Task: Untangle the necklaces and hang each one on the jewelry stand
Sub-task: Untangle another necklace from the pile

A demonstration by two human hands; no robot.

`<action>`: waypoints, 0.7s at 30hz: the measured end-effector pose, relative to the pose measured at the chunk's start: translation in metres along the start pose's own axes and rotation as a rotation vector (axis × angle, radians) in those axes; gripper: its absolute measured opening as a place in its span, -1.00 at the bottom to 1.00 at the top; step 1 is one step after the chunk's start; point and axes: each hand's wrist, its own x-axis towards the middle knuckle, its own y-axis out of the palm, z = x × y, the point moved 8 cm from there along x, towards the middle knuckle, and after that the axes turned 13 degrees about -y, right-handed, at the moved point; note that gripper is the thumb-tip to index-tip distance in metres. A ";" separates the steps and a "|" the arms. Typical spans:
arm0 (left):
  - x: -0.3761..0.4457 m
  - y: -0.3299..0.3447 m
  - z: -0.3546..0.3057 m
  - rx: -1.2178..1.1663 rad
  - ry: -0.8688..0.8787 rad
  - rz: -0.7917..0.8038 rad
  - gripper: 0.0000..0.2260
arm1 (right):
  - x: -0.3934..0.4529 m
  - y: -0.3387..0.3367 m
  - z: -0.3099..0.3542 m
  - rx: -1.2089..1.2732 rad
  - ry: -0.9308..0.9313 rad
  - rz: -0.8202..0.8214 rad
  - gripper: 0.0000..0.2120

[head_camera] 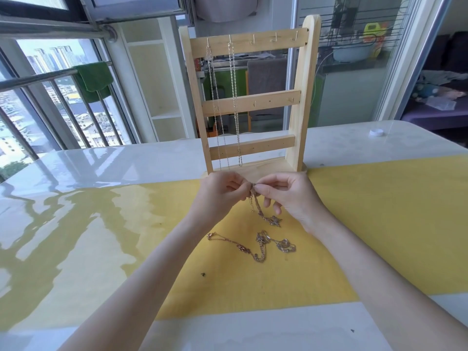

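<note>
A wooden jewelry stand [298,102] stands upright at the far middle of the table. Two thin chains [234,97] hang from its top-left hooks, reaching down to its base. Just in front of the base, my left hand [220,193] and my right hand [286,193] both pinch the top of one gold necklace [263,214], which dangles between them down to the tabletop. More gold necklaces [253,245] lie in a loose tangle on the yellow mat, a little nearer to me than my hands.
A yellow mat [367,224] covers the middle of the glossy white table [101,163]. A small white cap [376,133] sits at the far right. A window with railings and a green towel [93,78] are to the left.
</note>
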 end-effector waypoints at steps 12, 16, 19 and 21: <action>-0.002 0.007 0.003 -0.324 -0.082 0.165 -0.75 | -0.002 0.005 0.001 0.223 0.049 0.030 -0.92; 0.002 0.003 0.004 -0.260 -0.087 0.083 -0.80 | 0.000 0.002 -0.003 0.257 0.034 -0.028 -0.90; 0.001 -0.001 0.001 -0.117 -0.031 0.006 -0.84 | 0.003 -0.003 -0.004 0.265 -0.003 -0.081 -0.82; 0.000 -0.001 -0.001 -0.025 0.018 -0.032 -0.86 | 0.004 -0.002 -0.003 0.225 -0.024 -0.075 -0.78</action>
